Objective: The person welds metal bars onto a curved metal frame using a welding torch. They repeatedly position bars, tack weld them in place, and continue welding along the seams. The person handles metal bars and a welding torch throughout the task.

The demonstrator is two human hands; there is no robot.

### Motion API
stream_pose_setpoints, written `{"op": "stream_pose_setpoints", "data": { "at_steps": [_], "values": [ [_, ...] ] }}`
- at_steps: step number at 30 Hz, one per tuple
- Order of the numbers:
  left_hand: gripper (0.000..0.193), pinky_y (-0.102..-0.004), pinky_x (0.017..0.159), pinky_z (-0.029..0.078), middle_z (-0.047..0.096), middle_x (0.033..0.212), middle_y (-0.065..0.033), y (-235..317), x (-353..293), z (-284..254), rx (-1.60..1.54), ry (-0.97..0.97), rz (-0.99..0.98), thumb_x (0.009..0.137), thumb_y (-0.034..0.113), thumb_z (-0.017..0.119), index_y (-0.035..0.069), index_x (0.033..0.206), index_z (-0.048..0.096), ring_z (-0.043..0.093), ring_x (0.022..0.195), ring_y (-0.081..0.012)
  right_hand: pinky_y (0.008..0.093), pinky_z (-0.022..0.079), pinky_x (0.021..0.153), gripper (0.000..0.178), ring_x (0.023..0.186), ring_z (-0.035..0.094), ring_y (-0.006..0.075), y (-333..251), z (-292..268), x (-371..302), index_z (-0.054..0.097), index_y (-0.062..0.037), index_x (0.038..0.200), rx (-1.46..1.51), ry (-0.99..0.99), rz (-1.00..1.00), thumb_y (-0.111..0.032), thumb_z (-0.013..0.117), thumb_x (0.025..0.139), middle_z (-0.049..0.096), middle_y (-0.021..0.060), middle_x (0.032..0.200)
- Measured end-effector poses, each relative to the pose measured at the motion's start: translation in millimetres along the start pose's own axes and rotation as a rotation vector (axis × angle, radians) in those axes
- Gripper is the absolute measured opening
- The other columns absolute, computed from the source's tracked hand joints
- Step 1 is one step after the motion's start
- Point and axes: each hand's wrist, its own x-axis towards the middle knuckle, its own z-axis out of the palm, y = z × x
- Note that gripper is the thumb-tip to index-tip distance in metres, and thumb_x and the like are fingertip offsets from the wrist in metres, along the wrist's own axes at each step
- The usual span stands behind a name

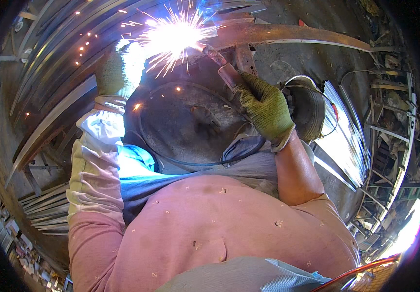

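Note:
My right hand (268, 109), in a green knit work glove, is closed around the handle of a welding torch (229, 76). The torch points up and left, and its tip meets a blinding white arc (178, 36) that throws sparks. A rusty steel beam (292, 34) runs rightward from the arc across the far side. Just left of the glare is my gloved left hand (117, 73), with a pale protective sleeve (98, 160) along the forearm. Its fingers are washed out by the light, so what they touch does not show.
Long metal bars (49, 63) lie at the far left, with a bundle of thin strips (49, 211) nearer. A dark rounded object (308, 109) stands beside my right hand. Bright metal strips (344, 141) and a ladder-like frame (400, 160) lie to the right. A cable (195, 164) curves before my lap.

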Motion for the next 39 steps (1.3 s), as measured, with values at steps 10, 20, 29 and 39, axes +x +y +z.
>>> {"op": "stream_pose_setpoints", "data": {
  "at_steps": [10, 20, 29, 39],
  "values": [
    [0.042, -0.05, 0.094, 0.063, 0.073, 0.135, -0.013, 7, 0, -7, -0.02, -0.068, -0.032, 0.091, 0.018, 0.086, 0.011, 0.131, 0.077, 0.076, 0.11, -0.0405, 0.0321, 0.058, 0.096, 0.048, 0.105, 0.07, 0.0135, -3, -2, -2, 0.068, -0.0004, 0.154, -0.031, -0.039, 0.028, -0.024, 0.071, 0.112, 0.081, 0.0114, 0.122],
    [0.046, -0.0474, 0.092, 0.064, 0.076, 0.134, -0.0153, -3, 0, -5, 0.013, -0.074, -0.019, 0.09, 0.024, 0.09, 0.01, 0.133, 0.077, 0.078, 0.112, -0.0394, 0.0283, 0.058, 0.087, 0.047, 0.098, 0.069, 0.0104, -1, -1, 0, 0.068, -0.002, 0.154, -0.006, -0.062, 0.0, -0.024, 0.072, 0.113, 0.081, 0.007, 0.12],
    [0.046, -0.049, 0.096, 0.064, 0.076, 0.134, -0.0146, 2, 0, -3, 0.023, 0.006, 0.013, 0.088, 0.02, 0.091, 0.008, 0.13, 0.079, 0.077, 0.115, -0.04, 0.0339, 0.058, 0.101, 0.046, 0.113, 0.072, 0.0154, 0, -1, -3, 0.068, -0.0023, 0.154, 0.001, -0.051, 0.007, -0.023, 0.071, 0.113, 0.08, 0.0123, 0.129],
    [0.039, -0.0451, 0.09, 0.066, 0.081, 0.119, -0.0154, 0, -1, -2, -0.044, 0.005, -0.043, 0.09, 0.027, 0.095, 0.006, 0.12, 0.08, 0.081, 0.107, -0.0331, 0.0334, 0.058, 0.1, 0.044, 0.112, 0.072, 0.0158, -8, -2, -4, 0.071, -0.0041, 0.151, -0.041, -0.043, 0.012, -0.025, 0.073, 0.112, 0.082, 0.011, 0.127]
  ]
}}
